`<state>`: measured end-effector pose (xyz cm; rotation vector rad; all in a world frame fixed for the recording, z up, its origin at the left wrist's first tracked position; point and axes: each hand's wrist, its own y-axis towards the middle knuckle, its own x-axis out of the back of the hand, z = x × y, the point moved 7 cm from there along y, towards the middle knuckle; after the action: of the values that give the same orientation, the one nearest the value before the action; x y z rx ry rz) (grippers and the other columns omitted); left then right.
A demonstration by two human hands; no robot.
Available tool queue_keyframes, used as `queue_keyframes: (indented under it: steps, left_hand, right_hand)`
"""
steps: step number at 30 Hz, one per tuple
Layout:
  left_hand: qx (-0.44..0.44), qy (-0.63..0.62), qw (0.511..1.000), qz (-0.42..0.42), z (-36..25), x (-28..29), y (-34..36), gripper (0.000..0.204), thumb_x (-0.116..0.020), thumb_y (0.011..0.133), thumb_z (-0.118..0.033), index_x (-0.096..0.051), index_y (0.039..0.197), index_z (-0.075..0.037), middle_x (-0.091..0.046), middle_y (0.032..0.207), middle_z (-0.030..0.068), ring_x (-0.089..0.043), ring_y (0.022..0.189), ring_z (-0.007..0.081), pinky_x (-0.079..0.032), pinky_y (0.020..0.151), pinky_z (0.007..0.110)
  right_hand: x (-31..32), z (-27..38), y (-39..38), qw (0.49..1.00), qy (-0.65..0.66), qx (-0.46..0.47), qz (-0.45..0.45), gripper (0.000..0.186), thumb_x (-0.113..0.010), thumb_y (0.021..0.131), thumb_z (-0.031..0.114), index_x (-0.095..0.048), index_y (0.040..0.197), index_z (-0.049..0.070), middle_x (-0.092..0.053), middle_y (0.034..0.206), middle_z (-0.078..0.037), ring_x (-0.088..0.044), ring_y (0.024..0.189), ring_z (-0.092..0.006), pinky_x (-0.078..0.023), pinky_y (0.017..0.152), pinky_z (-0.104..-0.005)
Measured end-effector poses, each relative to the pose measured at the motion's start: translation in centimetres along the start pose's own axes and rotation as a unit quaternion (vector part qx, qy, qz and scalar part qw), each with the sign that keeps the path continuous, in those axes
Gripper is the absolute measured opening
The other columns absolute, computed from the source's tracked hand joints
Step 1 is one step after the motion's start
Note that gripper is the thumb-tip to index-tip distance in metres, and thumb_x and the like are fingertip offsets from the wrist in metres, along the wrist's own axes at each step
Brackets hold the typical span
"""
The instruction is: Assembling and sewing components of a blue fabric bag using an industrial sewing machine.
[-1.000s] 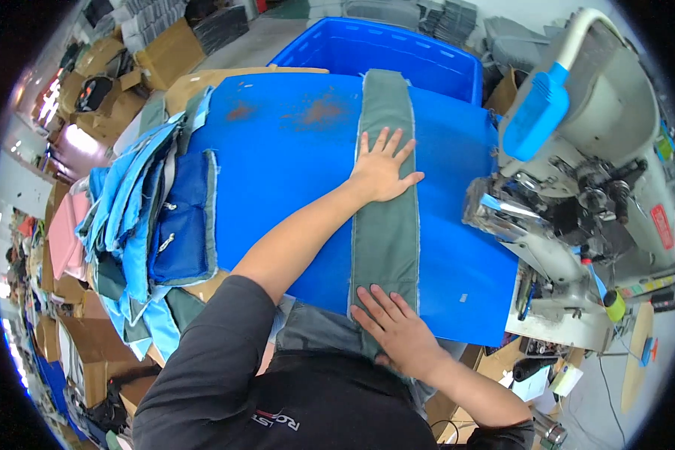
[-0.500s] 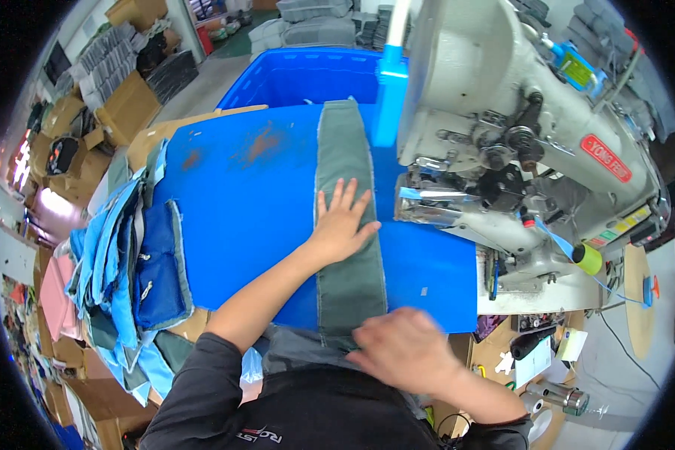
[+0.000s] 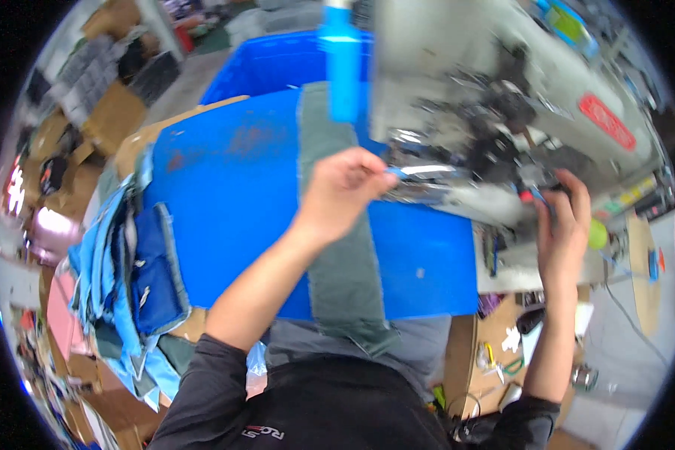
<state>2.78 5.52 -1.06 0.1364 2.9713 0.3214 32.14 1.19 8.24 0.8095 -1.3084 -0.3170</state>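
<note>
We are pinching a small blue piece (image 3: 394, 173) in our left hand (image 3: 343, 191) above the grey-green fabric strip (image 3: 341, 255), while our right hand (image 3: 565, 225) is gripping the sewing machine (image 3: 502, 82), fingers curled

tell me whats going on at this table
A person sits at a sewing machine with a long grey-green strip of fabric laid across a blue table top. The left hand is raised off the strip, pinching something small and blue near the machine's needle area. The right hand reaches up to the machine's right side. A pile of blue fabric pieces lies at the left edge.
</note>
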Motion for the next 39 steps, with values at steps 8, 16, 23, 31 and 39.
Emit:
queue_keyframes:
  steps: [8, 16, 23, 31, 39]
  left_hand:
    - [0.037, 0.034, 0.998, 0.036, -0.6, 0.2, 1.0, 0.008, -0.071, 0.090, -0.007, -0.064, 0.093, -0.004, -0.062, 0.077, -0.0032, -0.055, 0.069, 0.0046, -0.045, 0.065, 0.020]
    - [-0.179, 0.072, 0.980, -0.048, -8.3, -0.7, -7.5, 0.015, -0.064, 0.088, 0.006, -0.055, 0.096, -0.003, -0.055, 0.092, 0.0049, -0.053, 0.065, 0.0099, -0.045, 0.061, 0.023]
    - [-0.224, -0.272, 0.831, 0.431, -18.8, -6.7, -12.9, 0.015, -0.067, 0.088, -0.005, -0.074, 0.077, -0.013, -0.073, 0.096, 0.0013, -0.051, 0.061, 0.0140, -0.038, 0.045, 0.021]
    - [-0.099, -0.057, 0.967, 0.229, -13.9, -3.0, -14.7, 0.017, -0.070, 0.082, -0.013, -0.071, 0.097, -0.005, -0.070, 0.099, 0.0198, -0.065, 0.074, 0.0226, -0.048, 0.068, 0.036]
    - [-0.055, 0.663, 0.734, 0.136, 9.5, 5.7, -2.5, 0.077, -0.052, 0.094, -0.059, -0.037, 0.151, -0.009, -0.025, 0.159, 0.0183, -0.021, 0.147, 0.0398, -0.017, 0.120, 0.052]
  right_hand:
    - [0.7, -0.5, 0.8, 1.000, 0.001, 0.009, -0.003, 0.014, -0.072, 0.078, 0.004, -0.064, 0.089, 0.002, -0.062, 0.113, -0.011, -0.058, 0.105, -0.0350, -0.047, 0.089, -0.0430]
    - [-0.3, 7.2, -4.6, 0.981, 0.189, -0.011, -0.031, 0.038, -0.079, 0.073, 0.011, -0.062, 0.106, 0.004, -0.062, 0.111, -0.016, -0.059, 0.102, -0.0341, -0.046, 0.093, -0.0444]
    - [-11.7, 23.4, -10.1, 0.893, 0.310, 0.157, 0.285, 0.079, -0.065, 0.086, 0.051, -0.042, 0.139, -0.004, -0.032, 0.151, -0.026, -0.027, 0.143, -0.0414, -0.022, 0.117, -0.0523]
    - [-13.3, 25.0, -13.3, 0.876, 0.229, 0.229, 0.359, 0.089, -0.054, 0.088, 0.063, -0.037, 0.147, -0.002, -0.021, 0.157, -0.027, -0.013, 0.148, -0.0438, -0.013, 0.118, -0.0577]
    - [-12.9, 25.5, -12.8, 0.861, 0.231, 0.227, 0.393, 0.095, -0.060, 0.083, 0.065, -0.038, 0.147, -0.001, -0.022, 0.156, -0.028, -0.012, 0.148, -0.0456, -0.008, 0.117, -0.0636]
